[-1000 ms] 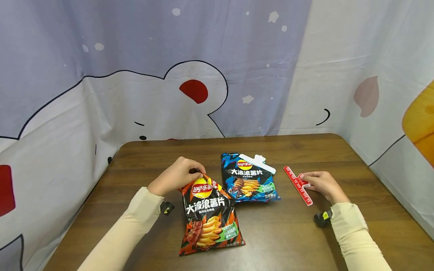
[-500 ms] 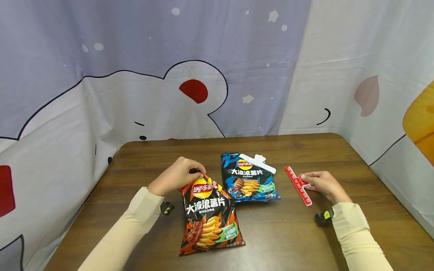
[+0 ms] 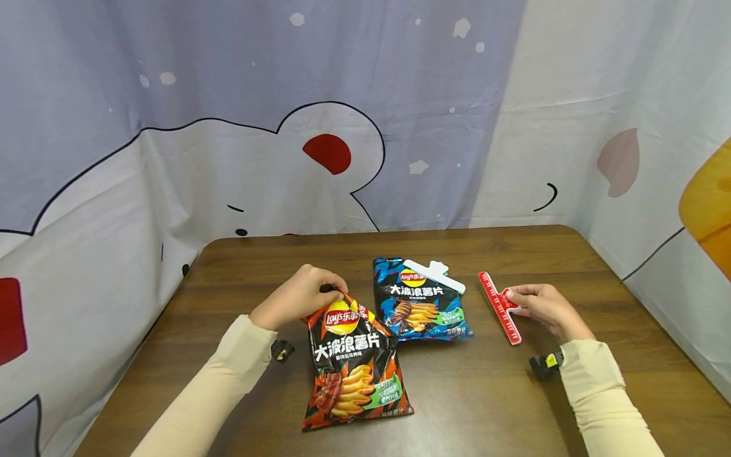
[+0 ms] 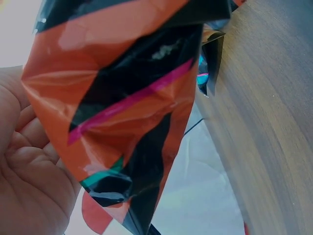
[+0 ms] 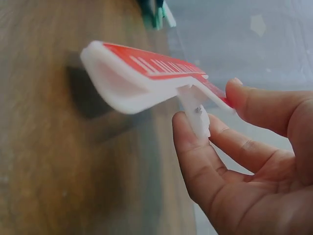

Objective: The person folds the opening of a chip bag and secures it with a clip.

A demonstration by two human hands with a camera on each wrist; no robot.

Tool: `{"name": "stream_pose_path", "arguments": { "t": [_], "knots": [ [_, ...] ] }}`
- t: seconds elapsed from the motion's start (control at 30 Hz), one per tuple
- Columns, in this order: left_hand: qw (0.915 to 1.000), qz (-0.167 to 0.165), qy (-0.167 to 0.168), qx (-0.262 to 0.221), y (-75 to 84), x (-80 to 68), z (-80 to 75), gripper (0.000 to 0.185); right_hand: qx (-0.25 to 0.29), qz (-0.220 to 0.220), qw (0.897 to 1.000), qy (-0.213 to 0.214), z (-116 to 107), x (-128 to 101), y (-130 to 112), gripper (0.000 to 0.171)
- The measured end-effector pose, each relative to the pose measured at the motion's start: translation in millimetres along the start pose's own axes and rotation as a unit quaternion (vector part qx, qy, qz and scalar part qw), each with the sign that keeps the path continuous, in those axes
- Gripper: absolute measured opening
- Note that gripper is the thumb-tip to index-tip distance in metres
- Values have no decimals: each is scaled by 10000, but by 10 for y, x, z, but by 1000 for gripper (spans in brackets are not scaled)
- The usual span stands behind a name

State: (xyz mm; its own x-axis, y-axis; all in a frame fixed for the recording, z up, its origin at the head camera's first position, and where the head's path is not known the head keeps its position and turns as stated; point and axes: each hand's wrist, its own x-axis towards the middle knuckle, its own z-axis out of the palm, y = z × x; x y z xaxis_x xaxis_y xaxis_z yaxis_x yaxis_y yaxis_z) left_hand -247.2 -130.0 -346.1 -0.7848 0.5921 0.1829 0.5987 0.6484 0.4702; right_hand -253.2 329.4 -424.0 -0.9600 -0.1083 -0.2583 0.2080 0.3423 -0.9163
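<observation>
Lifted since before, red bag clip [image 3: 499, 307] is pinched by right hand [image 3: 545, 308]; wrist view shows it clear of table [image 5: 44, 147]. Left hand [image 3: 297, 296] grips orange chip bag [image 3: 351, 362].

A dark brown wooden table with rounded corners [image 3: 457, 393] fills the lower part of the head view; its grain runs lengthwise, and soft, even light lies on the top without hard shadows; behind it and along both sides hangs a pale lilac and white fabric backdrop printed with a black-outlined cartoon figure [image 3: 240, 165]; the cloth carries a red oval patch [image 3: 327, 153], small white flecks near its top, a pale pink blotch [image 3: 617, 162] and an orange shape [image 3: 708, 203] at the right edge.
</observation>
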Motion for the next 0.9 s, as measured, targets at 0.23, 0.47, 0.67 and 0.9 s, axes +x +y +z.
{"name": "stream_pose_path", "arguments": {
  "t": [0.23, 0.47, 0.67, 0.9],
  "knots": [
    [10000, 64, 6, 30, 0, 3, -2, 11, 51, -129, 9999, 66, 31, -20, -121, 58],
    [10000, 87, -5, 22, 1, 8, 0, 12, -64, -356, 9992, 187, 63, -33, -229, 56],
    [10000, 89, -11, 33, 4, 7, 1, 11, -438, -463, 9975, 296, 124, -68, -351, 55],
    [9998, 171, -6, 56, 11, 15, 6, 11, -600, -627, 9958, 285, 225, -120, -508, 53]
  ]
}}
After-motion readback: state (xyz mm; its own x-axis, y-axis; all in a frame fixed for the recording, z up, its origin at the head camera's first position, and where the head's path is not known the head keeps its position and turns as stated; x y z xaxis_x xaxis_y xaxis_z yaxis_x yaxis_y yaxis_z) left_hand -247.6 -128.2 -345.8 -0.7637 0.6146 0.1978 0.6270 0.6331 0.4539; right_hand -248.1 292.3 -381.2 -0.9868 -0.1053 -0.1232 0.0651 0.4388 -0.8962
